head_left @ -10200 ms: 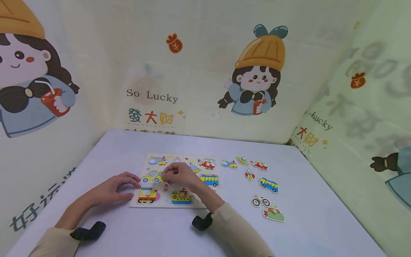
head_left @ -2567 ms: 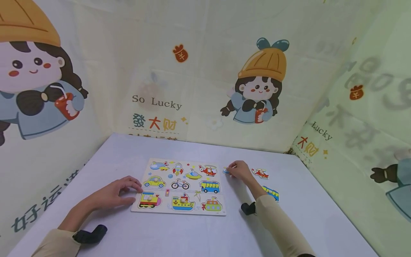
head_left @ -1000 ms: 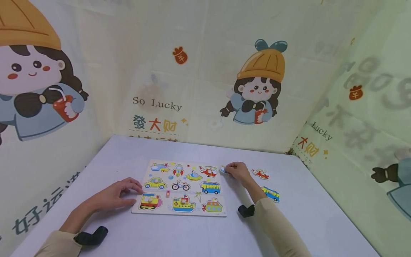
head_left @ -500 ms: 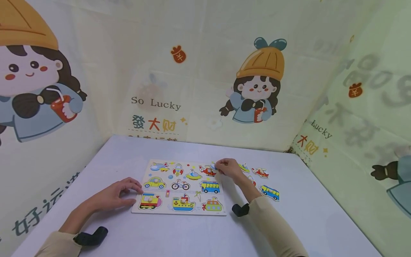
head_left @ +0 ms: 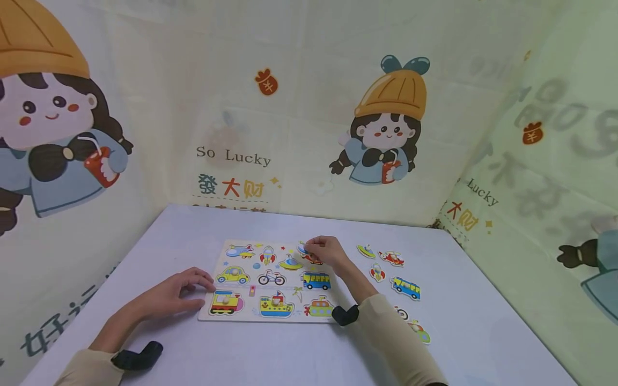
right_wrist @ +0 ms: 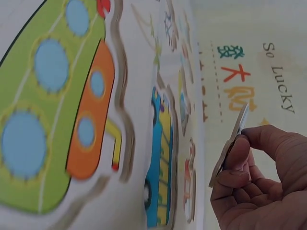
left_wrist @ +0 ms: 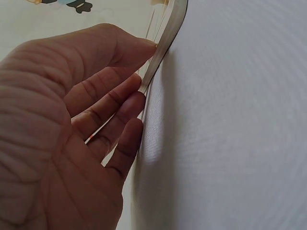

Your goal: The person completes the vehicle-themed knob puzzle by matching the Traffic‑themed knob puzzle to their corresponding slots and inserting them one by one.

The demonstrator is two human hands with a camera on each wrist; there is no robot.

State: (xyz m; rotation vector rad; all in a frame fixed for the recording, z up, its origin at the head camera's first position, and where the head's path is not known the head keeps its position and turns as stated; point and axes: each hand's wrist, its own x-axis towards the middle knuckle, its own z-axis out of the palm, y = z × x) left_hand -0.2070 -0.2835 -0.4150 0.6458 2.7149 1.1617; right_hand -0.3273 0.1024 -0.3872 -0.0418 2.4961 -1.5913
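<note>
My right hand (head_left: 328, 251) pinches a blue-and-yellow airplane puzzle piece (head_left: 302, 248) over the top right of the wooden puzzle board (head_left: 298, 309), overlapping the printed helicopter. In the right wrist view the piece is seen edge-on between thumb and fingers, raised off the board. My left hand (head_left: 176, 292) rests at the board's left side, its thumb and fingertips touching the edge in the left wrist view. Knobbed pieces, a car (head_left: 233, 274), a train (head_left: 224, 303) and a ship (head_left: 276, 306), sit on their matching pictures.
Loose pieces lie right of the board: a flying saucer (head_left: 366, 251), a helicopter (head_left: 391, 259), a rocket (head_left: 377, 273) and a bus (head_left: 406, 288). A bicycle (head_left: 401, 312) and a submarine (head_left: 421, 332) are partly hidden by the right sleeve. Printed cloth walls surround the white table (head_left: 270, 354).
Ten seconds ago the airplane piece lay right of the board and my right hand was at the car. Now that hand has carried the airplane left over the board. The left hand stays put.
</note>
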